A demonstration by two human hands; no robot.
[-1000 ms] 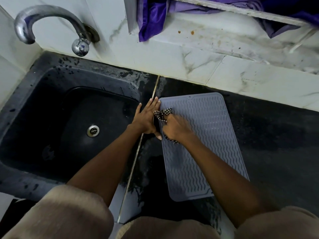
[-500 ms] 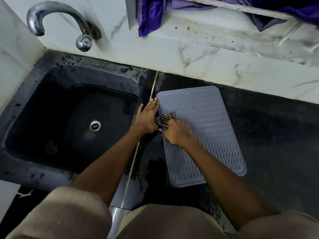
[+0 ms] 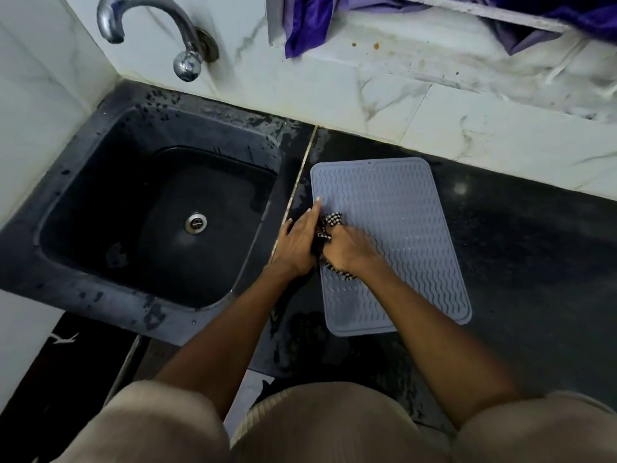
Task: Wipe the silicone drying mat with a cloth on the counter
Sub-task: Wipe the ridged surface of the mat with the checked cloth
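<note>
Far left of both hands and up on the wall, a chrome tap (image 3: pixel 157 28) curves out over a black sink (image 3: pixel 100 208), whose drain (image 3: pixel 195 222) lies well to the left of the left hand. Between the sink and the hands runs a thin pale seam in the dark counter (image 3: pixel 521 248). The left hand (image 3: pixel 295 243) lies flat with its fingers straight and together, reaching away from the person; it rests along the left edge of the mat (image 3: pixel 400 222), one fingertip touching the mat's ribbed surface. Just to its right, almost touching it, the right hand (image 3: pixel 347 250) is curled around a black-and-white checked cloth (image 3: pixel 329 222) and presses it down on the left half of the mat. Bits of cloth stick out beyond the knuckles and below the wrist. The grey mat spreads out to the right of and beyond the right hand, lying flat on the counter, its near end partly hidden under the right forearm. Above and to the right of both hands, purple fabric (image 3: pixel 310 25) hangs over a ledge on the marble wall (image 3: pixel 367 81).
</note>
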